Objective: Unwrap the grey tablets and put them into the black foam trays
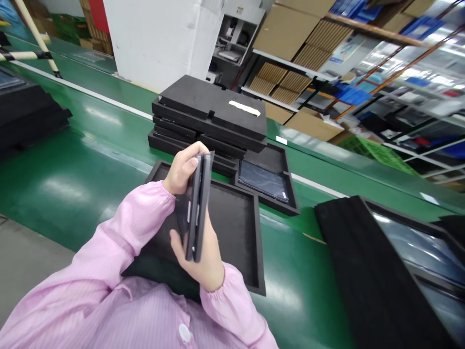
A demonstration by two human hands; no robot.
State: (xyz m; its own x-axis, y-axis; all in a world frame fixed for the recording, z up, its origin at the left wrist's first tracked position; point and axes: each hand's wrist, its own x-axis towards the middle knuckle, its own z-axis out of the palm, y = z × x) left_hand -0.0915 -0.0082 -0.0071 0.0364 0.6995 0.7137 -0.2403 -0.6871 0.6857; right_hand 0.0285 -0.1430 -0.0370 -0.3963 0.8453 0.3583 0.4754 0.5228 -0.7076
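Observation:
Two thin black tablet-like panels (198,208) stand on edge, side by side, with a narrow gap between them. My left hand (181,167) is closed on their far end, thumb on the near face. Lower down, my right hand (205,254) grips the near end, its thumb on the left side and the palm behind the right panel. Below both hands lies a shallow black foam tray (259,242), partly covered by my hands and sleeves. Just beyond it, another black tray (293,201) holds a dark film-wrapped panel (263,180) with a small white label.
Stacked black foam trays (214,104) stand ahead on the green bench (286,291), a pale strip on top. More trays (370,271) with film-covered panels are at the right, and a dark stack (29,111) at the left. Behind are a white block (160,43) and shelves with cardboard boxes (286,34).

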